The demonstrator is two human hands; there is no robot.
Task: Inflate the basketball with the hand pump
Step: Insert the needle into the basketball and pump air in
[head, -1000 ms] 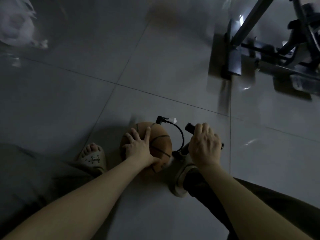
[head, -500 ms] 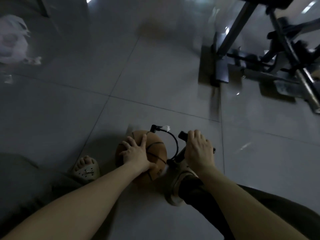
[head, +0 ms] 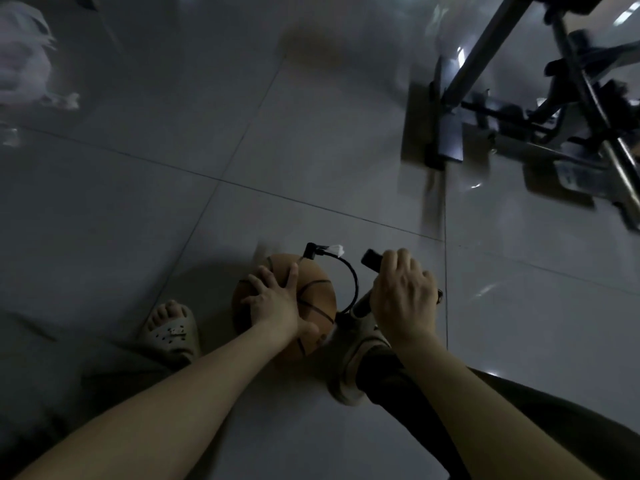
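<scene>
Hardly any shift was noted against the earlier frames: both hands were kept in place. Nearest, the right sandal [head: 349, 362] was set at the foot of the pump [head: 362, 304]; whether the base was pinned could not be told. The right hand [head: 403, 299] was curled round the handle [head: 371, 260], whose black end stuck out left of the fingers. The pump's long axis ran from sandal up to handle, so the stroke was judged to lie along it. The left hand [head: 277, 303] was spread flat, fingers straight, on the ball [head: 313, 296], which sat on the floor [head: 242, 150] just left of the pump. The hose [head: 353, 289] arched to the ball's far side. Beyond, well apart, a metal frame [head: 450, 133] and a pale bag [head: 20, 57] were seen.
</scene>
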